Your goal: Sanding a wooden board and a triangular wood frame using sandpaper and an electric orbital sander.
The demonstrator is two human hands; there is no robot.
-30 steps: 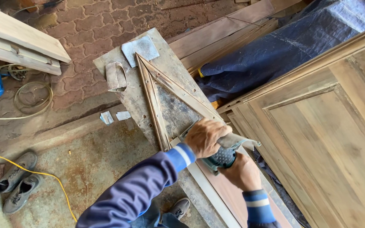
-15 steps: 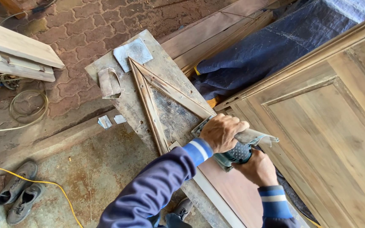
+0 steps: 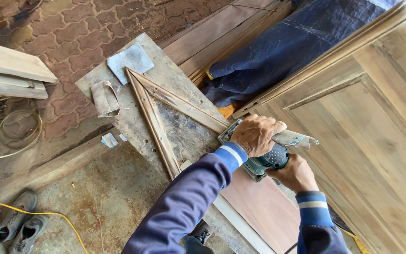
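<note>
Teal plastic marks the body of a powered sander (image 3: 265, 163), which is gripped from both sides at the near right end of a grey worn board (image 3: 175, 75) that serves as a bench. The left hand (image 3: 256, 135) is closed over the front of the tool, fingers curled and pressing down, with a crumpled sheet of abrasive paper (image 3: 297, 139) caught under them. The right hand (image 3: 295, 174) is wrapped around the rear handle from below. The sander's base is set where a triangular wooden frame (image 3: 160, 110) meets a reddish-brown panel (image 3: 264, 207) edged by a pale strip; whether the pad touches the frame or the panel cannot be told, as it is hidden by the hands. Sanding appears to be the step in hand, and a further pass would, by judgement, call for steady downward pressure and a level base so that the frame's thin rails are not gouged. Farther up the board a curled scrap of sandpaper (image 3: 104, 99) and a flat grey sheet (image 3: 130, 60) are seen. A large panelled wooden door (image 3: 377, 131) is propped at the right, with a dark blue tarpaulin (image 3: 287, 51) behind it. On the floor at the left, a pair of grey shoes (image 3: 17, 223) and a yellow cable (image 3: 48, 215) are seen.
</note>
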